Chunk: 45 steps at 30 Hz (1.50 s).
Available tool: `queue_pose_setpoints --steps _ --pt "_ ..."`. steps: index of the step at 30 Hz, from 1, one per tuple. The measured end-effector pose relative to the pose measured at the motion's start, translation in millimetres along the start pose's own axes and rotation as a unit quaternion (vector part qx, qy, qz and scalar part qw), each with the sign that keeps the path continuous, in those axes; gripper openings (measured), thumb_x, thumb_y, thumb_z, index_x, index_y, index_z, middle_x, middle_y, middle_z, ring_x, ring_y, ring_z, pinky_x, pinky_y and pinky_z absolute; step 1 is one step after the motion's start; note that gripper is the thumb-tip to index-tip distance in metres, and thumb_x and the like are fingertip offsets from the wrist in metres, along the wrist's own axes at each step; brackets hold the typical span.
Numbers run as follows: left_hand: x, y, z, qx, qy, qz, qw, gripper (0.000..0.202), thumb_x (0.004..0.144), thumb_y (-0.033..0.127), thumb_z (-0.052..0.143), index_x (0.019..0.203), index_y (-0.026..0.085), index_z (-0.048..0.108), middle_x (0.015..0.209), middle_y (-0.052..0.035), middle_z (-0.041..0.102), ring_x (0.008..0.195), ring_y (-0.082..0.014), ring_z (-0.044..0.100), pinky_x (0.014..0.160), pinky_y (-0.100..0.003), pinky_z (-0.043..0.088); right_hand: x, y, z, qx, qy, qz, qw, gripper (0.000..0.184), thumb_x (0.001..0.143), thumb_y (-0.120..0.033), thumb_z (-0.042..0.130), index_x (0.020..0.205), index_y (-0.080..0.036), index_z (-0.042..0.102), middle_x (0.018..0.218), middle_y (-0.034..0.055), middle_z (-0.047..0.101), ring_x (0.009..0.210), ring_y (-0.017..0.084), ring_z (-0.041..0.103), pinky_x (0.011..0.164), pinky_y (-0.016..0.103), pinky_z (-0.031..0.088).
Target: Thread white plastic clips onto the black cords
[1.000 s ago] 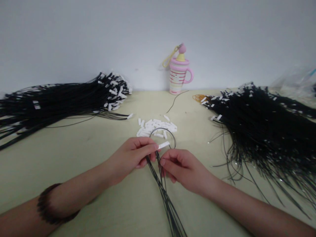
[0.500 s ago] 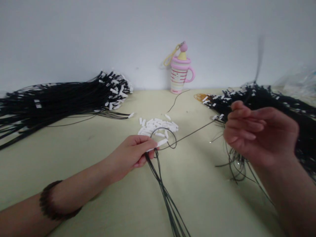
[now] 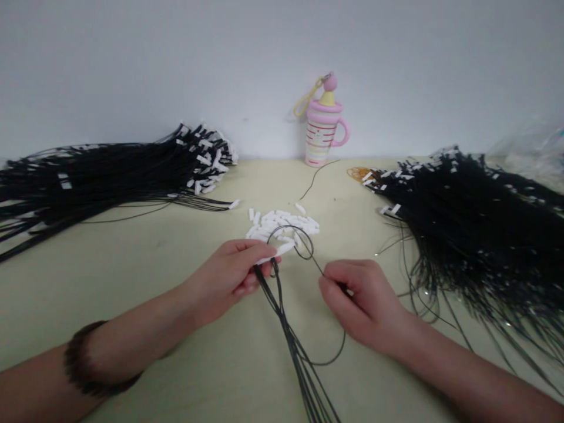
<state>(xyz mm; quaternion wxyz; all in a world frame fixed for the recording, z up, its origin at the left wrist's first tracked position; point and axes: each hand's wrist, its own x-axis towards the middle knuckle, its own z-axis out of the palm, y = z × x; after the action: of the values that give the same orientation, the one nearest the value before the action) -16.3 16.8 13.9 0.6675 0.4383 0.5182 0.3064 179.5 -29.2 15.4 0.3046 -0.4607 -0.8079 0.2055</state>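
My left hand (image 3: 247, 267) is closed on a bundle of thin black cords (image 3: 288, 335) and a white plastic piece (image 3: 284, 249) that juts out past the thumb. The cords hang down toward the bottom edge of the view. From the white piece a cord forms a round loop (image 3: 291, 226) above the fingers. To the right, my right hand (image 3: 356, 299) pinches that cord a short way from the loop, and a slack curve of it droops below the fist. Just behind the left hand lies a pile of small white plastic pieces (image 3: 282, 223).
A thick heap of black cords with white ends (image 3: 132, 170) lies on the left, another heap (image 3: 476, 217) on the right. A pink striped cup (image 3: 321, 132) stands by the wall. Yellow bands (image 3: 358, 173) and a clear plastic bag (image 3: 540, 150) are at the back right.
My right hand has come down and left from above the right heap, closer to my left hand, and now pinches the cord near the loop. My left hand has barely moved.
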Motion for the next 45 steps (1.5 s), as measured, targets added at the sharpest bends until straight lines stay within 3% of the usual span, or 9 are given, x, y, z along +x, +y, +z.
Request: queue_pose_setpoints --steps 7,15,22,37,45 --pt "-1 2 2.0 -0.063 0.014 0.015 0.998 0.019 0.075 0.022 0.057 0.058 0.012 0.053 0.052 0.0051 0.043 0.036 -0.0002 0.025 0.030 -0.010 0.016 -8 -6 2 -0.029 -0.009 -0.002 1.000 0.028 0.072 -0.011 0.043 0.052 -0.017 0.024 0.047 -0.0049 0.025 0.043 0.005 0.028 0.045 0.022 0.017" --pt "2 0 -0.7 -0.102 0.033 -0.010 0.994 0.015 0.073 0.023 0.059 0.065 0.011 0.057 0.053 0.0036 0.046 0.035 0.0011 0.025 0.029 -0.009 0.016 -11 -14 -7 -0.054 -0.005 -0.035 0.998 0.027 0.070 -0.010 0.042 0.053 -0.018 0.022 0.047 -0.0041 0.025 0.043 0.007 0.027 0.046 0.025 0.015" --pt "4 0 -2.2 -0.110 0.023 -0.005 0.994 0.016 0.074 0.024 0.059 0.065 0.011 0.057 0.053 0.0044 0.045 0.035 0.0014 0.025 0.029 -0.009 0.017 -12 -14 -2 -0.047 -0.051 -0.032 0.997 0.026 0.071 -0.011 0.041 0.054 -0.018 0.022 0.048 -0.0039 0.025 0.044 0.007 0.026 0.047 0.025 0.015" --pt "5 1 -0.7 -0.099 0.032 -0.005 0.995 0.016 0.077 0.023 0.056 0.067 0.010 0.057 0.054 0.0039 0.044 0.035 0.0009 0.024 0.028 -0.008 0.017 -12 -14 -2 -0.043 -0.045 -0.005 0.998 0.025 0.072 -0.012 0.041 0.053 -0.018 0.025 0.047 -0.0039 0.028 0.044 0.007 0.029 0.046 0.024 0.017" --pt "2 1 0.4 -0.079 0.027 0.016 0.996 0.017 0.077 0.021 0.055 0.063 0.011 0.055 0.054 0.0044 0.043 0.036 0.0006 0.024 0.029 -0.009 0.017 -10 -10 3 -0.082 -0.062 -0.028 0.994 0.021 0.072 -0.014 0.043 0.054 -0.016 0.032 0.050 -0.0031 0.034 0.046 0.007 0.029 0.049 0.025 0.016"
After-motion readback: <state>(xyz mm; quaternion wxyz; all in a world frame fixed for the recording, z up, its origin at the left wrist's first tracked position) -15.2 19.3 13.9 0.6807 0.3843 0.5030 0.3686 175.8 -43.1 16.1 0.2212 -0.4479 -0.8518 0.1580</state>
